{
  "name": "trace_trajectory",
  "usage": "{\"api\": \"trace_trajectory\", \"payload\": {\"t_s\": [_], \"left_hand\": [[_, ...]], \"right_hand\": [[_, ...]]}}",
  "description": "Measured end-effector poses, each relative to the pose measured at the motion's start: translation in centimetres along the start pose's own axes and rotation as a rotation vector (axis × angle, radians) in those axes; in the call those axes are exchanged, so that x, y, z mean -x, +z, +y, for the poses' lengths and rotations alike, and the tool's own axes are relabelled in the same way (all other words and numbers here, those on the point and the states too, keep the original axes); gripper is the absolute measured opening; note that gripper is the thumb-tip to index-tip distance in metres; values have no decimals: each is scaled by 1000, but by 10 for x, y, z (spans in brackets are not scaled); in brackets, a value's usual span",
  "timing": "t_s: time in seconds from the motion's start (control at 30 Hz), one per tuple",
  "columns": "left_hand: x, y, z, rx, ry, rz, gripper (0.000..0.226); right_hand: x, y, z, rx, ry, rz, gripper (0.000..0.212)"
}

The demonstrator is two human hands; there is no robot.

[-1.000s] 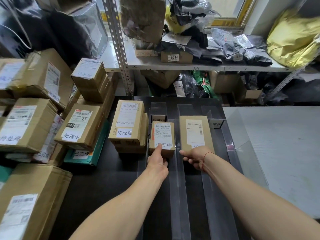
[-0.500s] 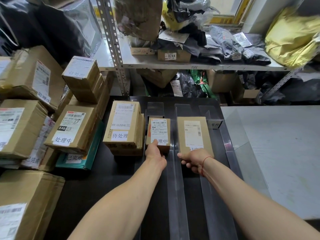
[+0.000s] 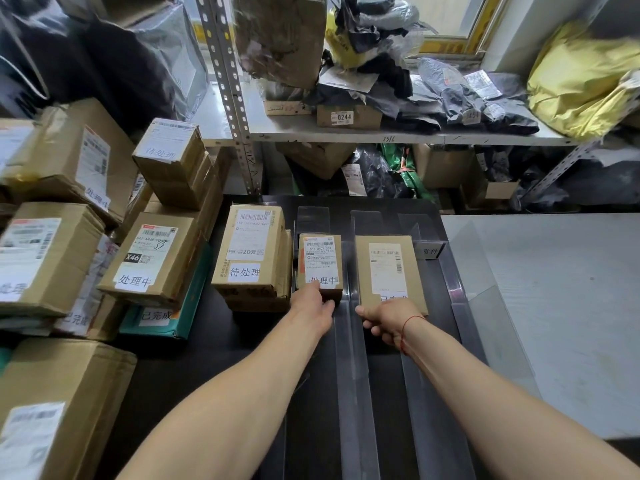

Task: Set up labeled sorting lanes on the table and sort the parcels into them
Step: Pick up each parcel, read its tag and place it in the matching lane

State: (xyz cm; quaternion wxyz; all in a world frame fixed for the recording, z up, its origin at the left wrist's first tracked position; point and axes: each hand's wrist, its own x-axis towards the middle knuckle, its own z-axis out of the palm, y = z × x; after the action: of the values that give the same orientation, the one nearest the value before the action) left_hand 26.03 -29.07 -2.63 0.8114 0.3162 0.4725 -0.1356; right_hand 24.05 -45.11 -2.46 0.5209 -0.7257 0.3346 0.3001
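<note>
Clear dividers (image 3: 346, 341) split the dark surface (image 3: 194, 358) into lanes. The left hand (image 3: 313, 303) grips a small box (image 3: 320, 265) in one lane; the right hand (image 3: 388, 318) grips a flat box (image 3: 389, 271) in the next.

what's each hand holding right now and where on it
Left hand holds the small box at its near edge. Right hand holds the flat parcel at its near end.

Dim, even light; edges warped — corners blurred
</note>
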Motion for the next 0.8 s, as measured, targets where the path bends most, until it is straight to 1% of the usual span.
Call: {"api": "trace_trajectory", "payload": {"t_s": [0.1,0.2,0.27,0.33,0.43,0.5,0.63,0.73,0.8], "left_hand": [[34,-4,13,-186,27,-42,42],[67,-14,31,-386,140,-64,29],[92,-23,44,-525,237,-62,20],[115,-37,57,-682,378,-35,15],[139,-67,76,-951,632,31,14],[154,-90,91,-1101,749,57,14],[176,-137,127,-1387,896,79,18],[184,-182,159,-1544,936,104,17],[188,-214,183,-1617,964,134,19]], "right_hand": [[8,2,-2,26,-84,58,34],[26,6,-11,28,-232,84,41],[44,10,-21,54,-347,91,41],[67,15,-31,81,-455,69,36],[98,27,-46,82,-586,4,24],[117,39,-51,117,-654,-5,15],[146,79,-58,233,-740,-2,7],[174,121,-59,323,-790,-2,14],[191,152,-57,327,-785,-1,13]]}}
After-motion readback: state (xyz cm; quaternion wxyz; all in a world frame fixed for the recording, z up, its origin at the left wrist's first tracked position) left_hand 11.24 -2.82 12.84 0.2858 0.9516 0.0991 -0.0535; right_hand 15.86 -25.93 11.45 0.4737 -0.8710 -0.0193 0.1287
